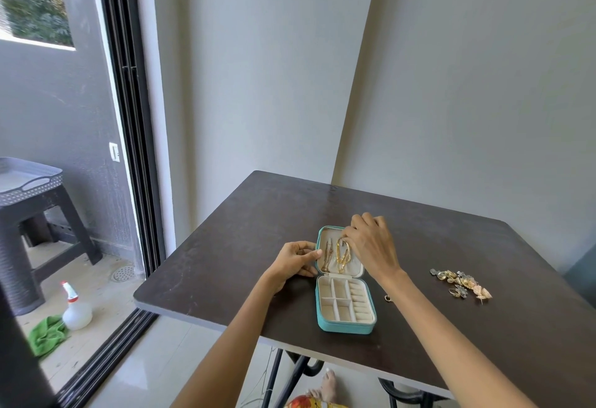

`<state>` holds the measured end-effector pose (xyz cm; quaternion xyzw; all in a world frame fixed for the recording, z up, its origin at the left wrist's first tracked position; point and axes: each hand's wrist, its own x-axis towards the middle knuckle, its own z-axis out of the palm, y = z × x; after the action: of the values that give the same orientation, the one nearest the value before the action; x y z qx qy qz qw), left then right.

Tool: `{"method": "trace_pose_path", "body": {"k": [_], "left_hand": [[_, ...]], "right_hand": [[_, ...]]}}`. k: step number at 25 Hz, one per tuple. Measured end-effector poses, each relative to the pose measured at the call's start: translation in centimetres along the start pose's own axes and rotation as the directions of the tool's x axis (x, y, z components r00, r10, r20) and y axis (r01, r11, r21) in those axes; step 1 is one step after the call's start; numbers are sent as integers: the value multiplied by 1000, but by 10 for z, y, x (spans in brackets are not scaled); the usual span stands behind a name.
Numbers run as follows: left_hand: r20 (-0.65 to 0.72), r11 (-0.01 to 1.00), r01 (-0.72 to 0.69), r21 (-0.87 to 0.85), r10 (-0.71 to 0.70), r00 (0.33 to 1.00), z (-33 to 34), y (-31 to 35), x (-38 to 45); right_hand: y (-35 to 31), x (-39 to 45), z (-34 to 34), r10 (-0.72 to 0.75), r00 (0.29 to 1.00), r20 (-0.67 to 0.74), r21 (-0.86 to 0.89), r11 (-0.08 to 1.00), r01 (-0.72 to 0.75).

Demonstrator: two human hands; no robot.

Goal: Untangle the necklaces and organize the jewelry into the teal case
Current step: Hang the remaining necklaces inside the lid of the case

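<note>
on the dark table (pixel 225 240) the teal case (pixel 345 327) lies open, gold necklaces (pixel 337 256) already in its lid. left hand (pixel 295 261) grips the lid's edge; right hand (pixel 367 240), fingers curled, pinches a chain. loose earrings (pixel 461 281) still wait, the lower compartments seemingly unfilled. no readable writing anywhere.

A dark worktop (pixel 225 246) showed a matt, wood-look surface with faint scuffs. The teal case (pixel 342 327) looked like smooth leatherette, lined in soft cream fabric. Necklaces (pixel 338 256) and loose jewelry (pixel 461 283) near the right edge gleamed as polished gold-toned metal.
</note>
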<state>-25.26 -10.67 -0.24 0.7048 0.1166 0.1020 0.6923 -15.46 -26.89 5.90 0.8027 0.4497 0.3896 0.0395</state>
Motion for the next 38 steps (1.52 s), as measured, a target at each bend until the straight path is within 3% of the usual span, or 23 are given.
{"method": "trace_pose_path", "body": {"k": [3,7,9,18,38], "left_hand": [[-5,1000,-14,-27,14,1000,0,-3,1],[-15,999,-28,-47,27,1000,-1,-4,2],[-22,998,-40,-45,39,999,1,-4,1],[-59,995,-91,-44,88,994,3,-6,-3],[-64,990,-126,-64,122,990,4,-6,-8]], "right_hand": [[1,-5,-4,16,999,-50,55,998,-13],[-12,-21,-9,309,948,-73,281,919,-278],[-24,-36,-7,382,924,-36,309,883,-353],[-43,-55,-2,406,909,99,270,868,-417],[-45,-54,-8,390,914,115,249,879,-407]]}}
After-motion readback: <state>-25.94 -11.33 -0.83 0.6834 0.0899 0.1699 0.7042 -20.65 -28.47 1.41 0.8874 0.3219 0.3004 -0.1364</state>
